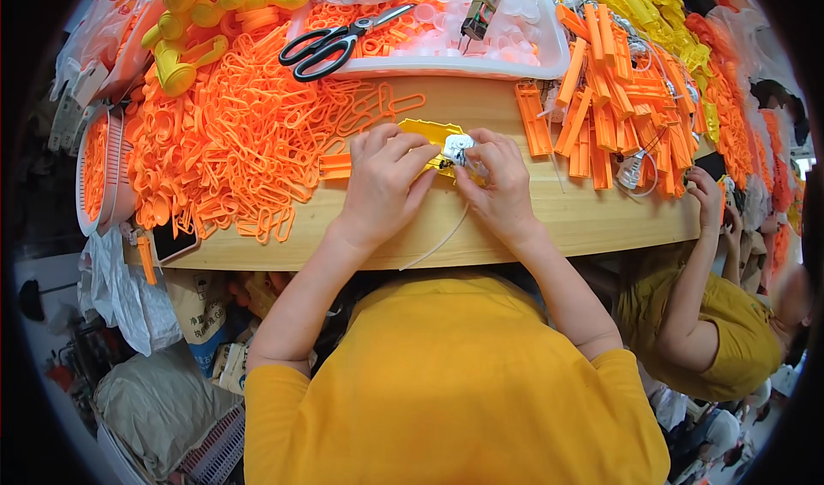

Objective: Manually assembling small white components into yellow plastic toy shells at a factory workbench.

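Note:
A yellow plastic shell (422,129) lies between my hands over the middle of the table. My left hand (384,176) grips it from the left with bent fingers. At its right end sits a small white part (457,145) with dark bits beside it, pinched by my right hand (500,176). A thin pale wire (446,240) trails from under my right hand toward the table's front edge. Just left of my left hand lies an orange slotted piece (334,166), partly covered by the hand. My fingertips hide some of the shell.
A heap of orange plastic loops (232,124) spreads to the left. Scissors (348,43) rest against a white tray (446,67) at the back. Orange slotted housings with wires (601,99) pile up on the right. Another person's hand (705,195) is at the far right.

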`<state>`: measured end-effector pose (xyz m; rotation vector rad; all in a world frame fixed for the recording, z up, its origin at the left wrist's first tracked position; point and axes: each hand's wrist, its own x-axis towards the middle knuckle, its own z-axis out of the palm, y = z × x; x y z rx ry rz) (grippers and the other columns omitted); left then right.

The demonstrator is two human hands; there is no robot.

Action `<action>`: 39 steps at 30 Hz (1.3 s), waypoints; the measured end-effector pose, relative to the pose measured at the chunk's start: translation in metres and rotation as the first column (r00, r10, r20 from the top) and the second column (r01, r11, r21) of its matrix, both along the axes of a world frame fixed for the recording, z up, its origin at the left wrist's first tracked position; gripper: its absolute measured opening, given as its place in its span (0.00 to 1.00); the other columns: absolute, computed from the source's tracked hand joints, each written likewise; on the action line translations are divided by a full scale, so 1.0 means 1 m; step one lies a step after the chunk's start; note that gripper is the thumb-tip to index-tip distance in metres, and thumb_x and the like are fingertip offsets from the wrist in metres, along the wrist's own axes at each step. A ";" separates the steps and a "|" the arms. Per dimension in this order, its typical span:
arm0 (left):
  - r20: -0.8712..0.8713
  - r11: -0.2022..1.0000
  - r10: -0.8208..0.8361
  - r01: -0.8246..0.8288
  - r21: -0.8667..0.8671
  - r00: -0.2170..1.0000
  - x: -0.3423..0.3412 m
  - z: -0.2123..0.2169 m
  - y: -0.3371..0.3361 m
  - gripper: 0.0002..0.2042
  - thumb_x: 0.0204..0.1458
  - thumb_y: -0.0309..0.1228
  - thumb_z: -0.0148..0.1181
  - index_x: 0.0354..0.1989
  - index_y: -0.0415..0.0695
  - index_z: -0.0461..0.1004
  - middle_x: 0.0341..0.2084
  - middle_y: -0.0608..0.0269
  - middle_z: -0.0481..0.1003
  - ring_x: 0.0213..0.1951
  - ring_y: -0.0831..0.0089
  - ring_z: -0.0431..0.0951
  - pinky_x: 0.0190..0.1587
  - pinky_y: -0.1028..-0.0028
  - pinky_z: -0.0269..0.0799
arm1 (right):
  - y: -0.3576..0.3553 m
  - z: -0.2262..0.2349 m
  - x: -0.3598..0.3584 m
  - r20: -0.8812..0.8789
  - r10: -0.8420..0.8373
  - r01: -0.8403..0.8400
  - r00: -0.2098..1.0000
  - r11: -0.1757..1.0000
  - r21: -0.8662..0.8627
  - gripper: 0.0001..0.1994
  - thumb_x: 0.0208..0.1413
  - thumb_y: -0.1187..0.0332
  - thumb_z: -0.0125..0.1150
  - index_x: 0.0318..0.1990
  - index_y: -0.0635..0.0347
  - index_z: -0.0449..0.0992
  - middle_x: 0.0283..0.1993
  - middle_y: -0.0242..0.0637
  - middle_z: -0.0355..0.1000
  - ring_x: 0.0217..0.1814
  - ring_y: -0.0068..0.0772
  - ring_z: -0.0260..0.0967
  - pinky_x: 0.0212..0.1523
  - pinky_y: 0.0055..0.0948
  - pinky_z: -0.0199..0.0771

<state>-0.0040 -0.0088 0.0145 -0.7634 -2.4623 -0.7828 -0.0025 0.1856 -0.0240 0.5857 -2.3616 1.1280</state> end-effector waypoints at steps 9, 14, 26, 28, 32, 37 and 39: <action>0.273 0.980 -0.165 0.188 -0.060 0.948 -0.020 0.006 -0.007 0.04 0.49 0.27 0.64 0.29 0.43 0.75 0.30 0.61 0.75 0.37 0.60 0.76 0.42 0.60 0.64 | 0.000 -0.002 0.000 -0.033 0.003 -0.003 0.999 1.000 -0.002 0.17 0.42 0.79 0.71 0.40 0.62 0.72 0.50 0.49 0.74 0.50 0.51 0.71 0.48 0.40 0.73; 0.405 0.987 -0.084 0.021 0.157 0.910 -0.023 -0.007 0.007 0.04 0.51 0.25 0.62 0.31 0.38 0.74 0.28 0.54 0.75 0.31 0.57 0.76 0.35 0.63 0.70 | 0.000 -0.003 -0.001 -0.035 0.001 -0.001 0.999 1.000 -0.007 0.17 0.42 0.79 0.71 0.40 0.63 0.72 0.50 0.50 0.74 0.50 0.52 0.72 0.48 0.40 0.73; 0.507 0.998 0.062 -0.057 -0.026 0.860 -0.035 -0.001 0.013 0.06 0.46 0.27 0.63 0.27 0.36 0.78 0.23 0.48 0.78 0.28 0.55 0.80 0.35 0.61 0.75 | -0.001 -0.008 0.000 -0.075 -0.035 0.033 0.997 0.999 -0.027 0.16 0.42 0.79 0.71 0.39 0.63 0.73 0.49 0.50 0.75 0.49 0.51 0.73 0.49 0.40 0.74; 0.552 0.994 0.089 -0.037 -0.105 0.829 -0.038 0.002 0.015 0.06 0.45 0.27 0.64 0.27 0.36 0.79 0.23 0.48 0.78 0.28 0.55 0.80 0.35 0.61 0.75 | -0.001 -0.008 0.000 -0.076 -0.034 0.032 0.997 0.999 -0.024 0.16 0.42 0.79 0.71 0.39 0.63 0.74 0.48 0.49 0.75 0.49 0.50 0.73 0.49 0.39 0.74; 0.563 0.987 0.137 -0.065 -0.145 0.815 -0.046 0.004 0.017 0.06 0.43 0.28 0.66 0.26 0.37 0.79 0.22 0.49 0.78 0.27 0.55 0.80 0.35 0.61 0.75 | 0.001 -0.008 -0.002 -0.015 -0.017 0.016 1.000 0.996 -0.084 0.16 0.43 0.78 0.72 0.40 0.62 0.74 0.48 0.49 0.76 0.48 0.49 0.73 0.48 0.39 0.74; 0.572 0.983 0.172 -0.101 -0.155 0.802 -0.041 0.005 0.013 0.08 0.43 0.28 0.68 0.28 0.36 0.78 0.23 0.50 0.78 0.29 0.58 0.81 0.36 0.61 0.75 | 0.001 -0.008 0.000 -0.022 0.009 -0.011 1.000 0.995 -0.095 0.16 0.43 0.78 0.72 0.40 0.62 0.74 0.49 0.49 0.75 0.49 0.48 0.73 0.48 0.38 0.74; 0.571 0.996 0.003 -0.053 0.072 0.821 -0.036 0.010 0.005 0.09 0.45 0.29 0.66 0.30 0.38 0.76 0.29 0.47 0.76 0.35 0.52 0.79 0.40 0.59 0.75 | 0.001 -0.007 0.001 -0.041 0.008 -0.010 0.999 0.998 -0.069 0.16 0.43 0.78 0.73 0.40 0.63 0.74 0.50 0.49 0.75 0.50 0.49 0.72 0.49 0.38 0.74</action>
